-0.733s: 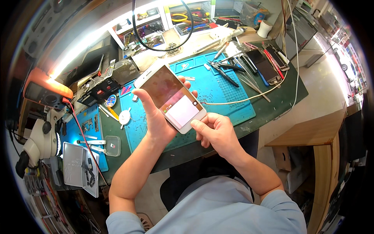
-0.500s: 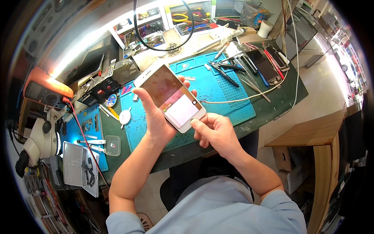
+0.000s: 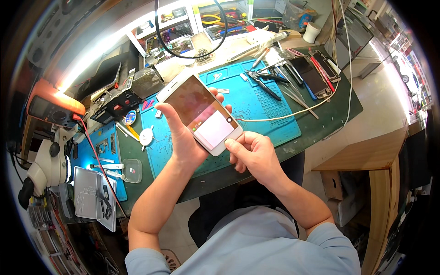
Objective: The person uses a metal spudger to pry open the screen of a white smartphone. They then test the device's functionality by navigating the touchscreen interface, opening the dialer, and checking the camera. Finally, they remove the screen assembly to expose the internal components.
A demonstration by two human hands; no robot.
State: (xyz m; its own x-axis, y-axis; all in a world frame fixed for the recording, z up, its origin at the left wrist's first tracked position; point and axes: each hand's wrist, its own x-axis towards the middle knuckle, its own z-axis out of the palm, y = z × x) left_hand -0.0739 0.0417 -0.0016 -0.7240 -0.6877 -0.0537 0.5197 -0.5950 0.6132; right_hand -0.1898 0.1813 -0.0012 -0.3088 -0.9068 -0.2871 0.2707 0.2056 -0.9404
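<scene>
A white smartphone lies tilted across my left hand, its screen lit and facing up. My left fingers wrap round its far edge, and the thumb sticks up beside the near edge. At the phone's lower end is my right hand, fingers curled. Its thumb tip rests at the bottom edge of the front; what lies beneath these fingers is hidden. Below the phone spreads a blue work mat. A thin white cable runs over the mat to behind the phone's right side; its end is hidden.
Pliers, tweezers, screwdrivers and opened phone parts lie at the right. An orange multimeter, a microscope and an open metal case stand at the left. A black cable loop hangs above the bench's far side.
Almost nothing differs. Both hands and the smartphone keep their places, with only a very slight shift of the right hand and the view.
</scene>
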